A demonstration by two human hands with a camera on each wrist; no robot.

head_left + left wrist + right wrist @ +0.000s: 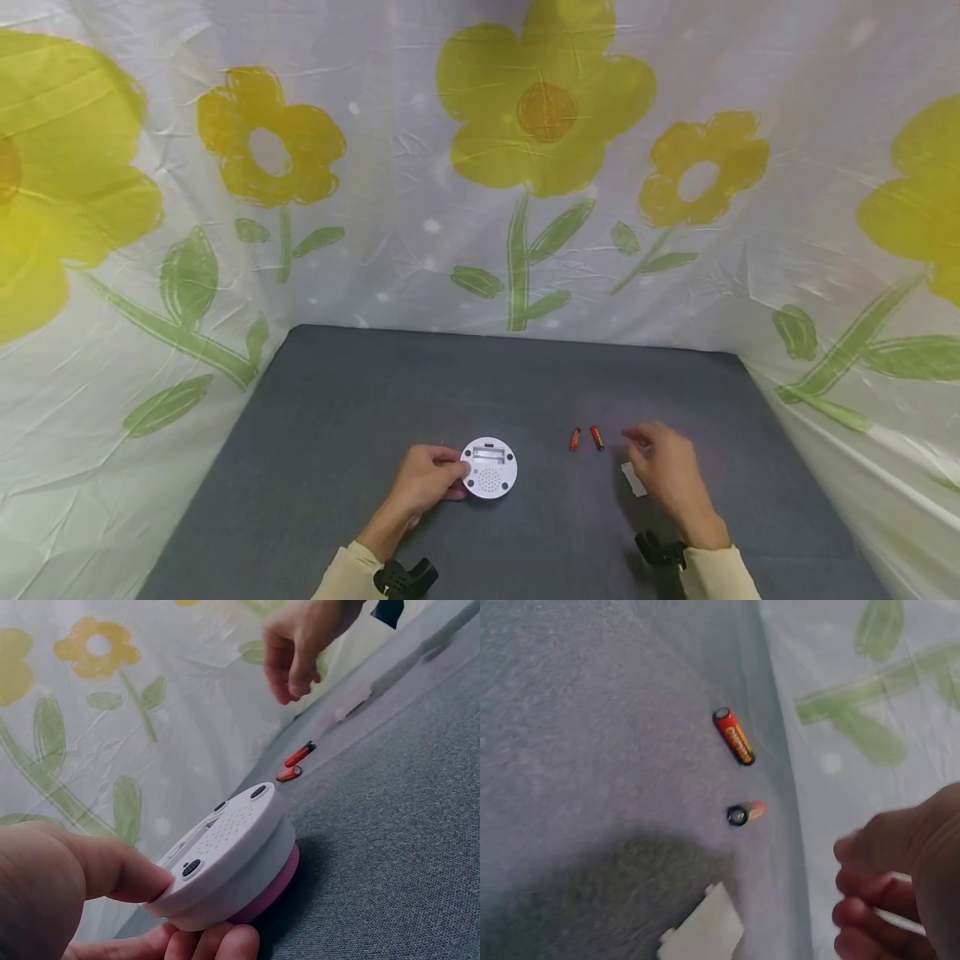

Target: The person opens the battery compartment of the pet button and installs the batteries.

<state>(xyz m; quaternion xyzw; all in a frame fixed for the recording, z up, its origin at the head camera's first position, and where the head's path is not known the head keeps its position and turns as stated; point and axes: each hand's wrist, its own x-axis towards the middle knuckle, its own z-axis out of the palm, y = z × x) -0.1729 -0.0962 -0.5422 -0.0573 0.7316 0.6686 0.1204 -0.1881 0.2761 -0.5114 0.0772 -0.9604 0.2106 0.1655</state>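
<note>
My left hand grips the left edge of a round white device, thumb on top and fingers beneath. Its upturned face has an uncovered battery compartment, a patch of small holes and dark round feet; the left wrist view shows a pink band low on its side. Over the table at the right hovers my right hand, its fingers loosely bent and holding nothing. A small white battery cover with tabs lies just below it. Two red-and-black batteries lie between the hands, nearer the right one.
The dark grey cloth-covered table runs back to a white curtain printed with yellow flowers. That curtain also encloses the left and right sides. A black wrist camera is strapped at each sleeve.
</note>
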